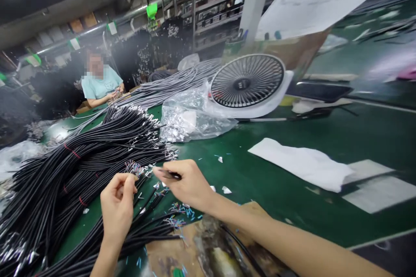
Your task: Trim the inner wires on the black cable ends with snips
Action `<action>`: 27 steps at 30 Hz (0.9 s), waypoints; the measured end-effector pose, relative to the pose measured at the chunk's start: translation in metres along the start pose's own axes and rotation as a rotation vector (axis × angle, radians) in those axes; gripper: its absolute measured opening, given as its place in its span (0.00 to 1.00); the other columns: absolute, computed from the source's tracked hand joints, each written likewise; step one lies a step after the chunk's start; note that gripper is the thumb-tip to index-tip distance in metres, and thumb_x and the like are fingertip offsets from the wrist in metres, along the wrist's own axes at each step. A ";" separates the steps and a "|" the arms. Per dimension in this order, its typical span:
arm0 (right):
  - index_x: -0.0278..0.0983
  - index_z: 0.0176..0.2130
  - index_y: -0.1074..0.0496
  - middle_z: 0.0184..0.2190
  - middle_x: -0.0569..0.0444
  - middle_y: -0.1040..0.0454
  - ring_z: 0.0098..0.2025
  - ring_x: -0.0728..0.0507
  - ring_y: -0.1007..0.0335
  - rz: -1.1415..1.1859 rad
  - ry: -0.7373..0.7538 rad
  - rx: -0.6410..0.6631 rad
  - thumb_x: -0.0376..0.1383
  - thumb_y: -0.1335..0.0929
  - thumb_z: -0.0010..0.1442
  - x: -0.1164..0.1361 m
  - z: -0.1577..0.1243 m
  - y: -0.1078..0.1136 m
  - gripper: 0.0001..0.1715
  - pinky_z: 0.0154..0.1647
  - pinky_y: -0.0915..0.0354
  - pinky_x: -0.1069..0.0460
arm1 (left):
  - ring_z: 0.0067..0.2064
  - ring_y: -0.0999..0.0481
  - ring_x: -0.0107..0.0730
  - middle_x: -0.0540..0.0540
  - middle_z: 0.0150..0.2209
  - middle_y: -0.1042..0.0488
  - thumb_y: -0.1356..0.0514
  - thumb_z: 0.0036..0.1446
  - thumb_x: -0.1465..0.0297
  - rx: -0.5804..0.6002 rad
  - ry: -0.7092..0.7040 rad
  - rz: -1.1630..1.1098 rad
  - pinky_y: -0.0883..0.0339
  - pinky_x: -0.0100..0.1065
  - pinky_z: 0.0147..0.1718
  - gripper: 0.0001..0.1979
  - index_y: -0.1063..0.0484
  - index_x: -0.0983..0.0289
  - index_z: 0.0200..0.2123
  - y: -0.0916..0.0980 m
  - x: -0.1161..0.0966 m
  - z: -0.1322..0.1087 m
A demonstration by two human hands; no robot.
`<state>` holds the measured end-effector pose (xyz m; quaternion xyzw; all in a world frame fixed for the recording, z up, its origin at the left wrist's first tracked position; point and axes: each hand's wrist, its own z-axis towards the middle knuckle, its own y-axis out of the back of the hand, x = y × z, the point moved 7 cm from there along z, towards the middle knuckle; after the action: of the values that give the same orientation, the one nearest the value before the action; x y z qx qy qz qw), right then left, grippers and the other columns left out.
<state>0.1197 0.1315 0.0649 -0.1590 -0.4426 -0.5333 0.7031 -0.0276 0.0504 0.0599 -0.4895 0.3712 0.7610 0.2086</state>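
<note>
My left hand (117, 201) is closed in a pinch over the black cables. Thin coloured wire ends (134, 167) fan out right by its fingertips; what sits between the fingers is too small to make out. Just to the right, my right hand (186, 181) grips a slim dark tool (169, 174) that looks like tweezers, its tip angled left towards the wires. Behind both hands lies a large bundle of black cables (87, 151) with pale stripped ends, tied with red bands. Another group of black cables (152, 236) with coloured wire ends lies under and in front of my hands.
A round fan (247, 82) stands behind a clear plastic bag (195, 114). White paper (299, 162) lies on the green table (234, 138) at right, a phone (320, 91) beyond it. Near me is a stained brown board (172, 255). Across the table sits a person (100, 84).
</note>
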 end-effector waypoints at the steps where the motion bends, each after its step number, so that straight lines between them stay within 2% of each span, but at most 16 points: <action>1: 0.34 0.16 0.40 0.14 0.60 0.43 0.18 0.53 0.48 -0.006 0.030 -0.006 0.40 0.36 0.58 0.001 0.002 0.000 0.23 0.19 0.52 0.57 | 0.21 0.35 0.25 0.50 0.20 0.32 0.40 0.52 0.61 -0.004 -0.023 0.017 0.42 0.23 0.18 0.14 0.30 0.67 0.27 0.000 -0.004 -0.004; 4: 0.33 0.30 0.29 0.24 0.55 0.29 0.25 0.50 0.36 0.033 0.143 0.063 0.37 0.33 0.57 0.009 -0.001 -0.008 0.08 0.26 0.42 0.56 | 0.22 0.33 0.25 0.50 0.21 0.31 0.41 0.53 0.63 -0.030 -0.120 0.065 0.39 0.23 0.20 0.11 0.31 0.65 0.26 -0.002 -0.014 -0.012; 6: 0.33 0.34 0.29 0.26 0.53 0.28 0.26 0.48 0.34 0.021 0.198 0.069 0.35 0.32 0.56 0.013 -0.006 -0.010 0.06 0.28 0.40 0.55 | 0.23 0.31 0.26 0.50 0.22 0.29 0.43 0.54 0.65 -0.020 -0.225 0.138 0.38 0.23 0.21 0.10 0.31 0.65 0.25 -0.006 -0.019 -0.013; 9: 0.33 0.31 0.31 0.25 0.54 0.30 0.24 0.49 0.37 -0.014 0.217 0.036 0.32 0.33 0.56 0.016 -0.010 -0.009 0.03 0.26 0.41 0.55 | 0.20 0.34 0.26 0.50 0.20 0.32 0.44 0.54 0.65 0.076 -0.358 0.342 0.40 0.25 0.20 0.10 0.29 0.63 0.25 -0.016 -0.019 -0.012; 10: 0.34 0.29 0.32 0.23 0.54 0.31 0.24 0.49 0.38 -0.025 0.219 0.030 0.31 0.35 0.57 0.017 -0.010 -0.008 0.05 0.25 0.43 0.56 | 0.19 0.35 0.26 0.50 0.19 0.32 0.44 0.54 0.65 0.087 -0.411 0.429 0.41 0.25 0.19 0.09 0.28 0.63 0.26 -0.019 -0.020 -0.013; 13: 0.35 0.23 0.37 0.19 0.56 0.36 0.21 0.50 0.43 -0.148 0.286 0.040 0.29 0.41 0.57 0.019 -0.011 -0.008 0.12 0.22 0.48 0.56 | 0.23 0.32 0.29 0.52 0.25 0.30 0.48 0.58 0.69 0.002 -0.620 0.702 0.39 0.26 0.23 0.09 0.27 0.62 0.33 -0.021 -0.028 -0.021; 15: 0.35 0.22 0.38 0.17 0.56 0.39 0.19 0.50 0.47 -0.275 0.389 0.061 0.29 0.43 0.54 0.022 -0.014 -0.010 0.12 0.20 0.51 0.55 | 0.27 0.30 0.29 0.52 0.26 0.31 0.50 0.59 0.72 -0.039 -0.794 0.805 0.39 0.25 0.24 0.10 0.28 0.62 0.35 -0.024 -0.037 -0.033; 17: 0.34 0.21 0.39 0.16 0.56 0.41 0.18 0.51 0.50 -0.319 0.448 0.077 0.29 0.43 0.51 0.024 -0.016 -0.013 0.10 0.19 0.54 0.54 | 0.27 0.31 0.28 0.52 0.24 0.32 0.49 0.59 0.74 -0.037 -0.857 0.882 0.40 0.24 0.24 0.10 0.28 0.63 0.34 -0.028 -0.040 -0.040; 18: 0.34 0.21 0.39 0.16 0.57 0.41 0.18 0.51 0.50 -0.280 0.411 0.080 0.29 0.43 0.51 0.022 -0.016 -0.012 0.10 0.19 0.54 0.54 | 0.26 0.31 0.28 0.51 0.23 0.32 0.48 0.58 0.74 -0.029 -0.851 0.902 0.40 0.24 0.24 0.09 0.28 0.63 0.34 -0.029 -0.040 -0.041; 20: 0.35 0.19 0.40 0.14 0.58 0.42 0.17 0.52 0.50 -0.084 0.190 0.096 0.31 0.42 0.52 0.013 -0.013 -0.010 0.12 0.19 0.53 0.56 | 0.27 0.31 0.28 0.52 0.25 0.30 0.47 0.57 0.74 -0.031 -0.762 0.920 0.41 0.26 0.25 0.08 0.27 0.63 0.36 -0.028 -0.034 -0.036; 22: 0.36 0.17 0.41 0.12 0.59 0.42 0.16 0.52 0.50 0.180 -0.060 0.192 0.33 0.41 0.53 0.007 -0.015 -0.013 0.15 0.17 0.51 0.57 | 0.27 0.30 0.28 0.52 0.26 0.29 0.47 0.57 0.74 -0.004 -0.648 0.904 0.43 0.27 0.24 0.10 0.26 0.62 0.35 -0.026 -0.025 -0.025; 23: 0.36 0.17 0.41 0.12 0.59 0.42 0.15 0.52 0.50 0.292 -0.136 0.254 0.35 0.40 0.54 0.008 -0.018 -0.015 0.16 0.16 0.50 0.57 | 0.26 0.30 0.28 0.52 0.26 0.28 0.48 0.58 0.73 0.016 -0.562 0.867 0.43 0.27 0.24 0.10 0.25 0.62 0.34 -0.024 -0.019 -0.017; 25: 0.36 0.18 0.37 0.13 0.59 0.40 0.15 0.52 0.48 0.397 -0.145 0.325 0.38 0.37 0.53 0.016 -0.019 -0.015 0.15 0.16 0.48 0.57 | 0.26 0.29 0.28 0.52 0.27 0.27 0.48 0.59 0.69 0.056 -0.366 0.702 0.42 0.27 0.24 0.12 0.24 0.63 0.31 -0.018 -0.007 -0.003; 27: 0.35 0.18 0.37 0.12 0.59 0.41 0.15 0.53 0.49 0.361 -0.162 0.238 0.39 0.37 0.54 0.012 -0.014 -0.007 0.17 0.16 0.50 0.57 | 0.26 0.29 0.29 0.51 0.26 0.26 0.47 0.59 0.65 0.054 -0.229 0.487 0.41 0.27 0.25 0.13 0.25 0.63 0.31 -0.012 -0.002 0.004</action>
<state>0.1205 0.1116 0.0652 -0.1939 -0.5216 -0.3285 0.7632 -0.0213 0.0614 0.0586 -0.2908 0.4720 0.8290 0.0730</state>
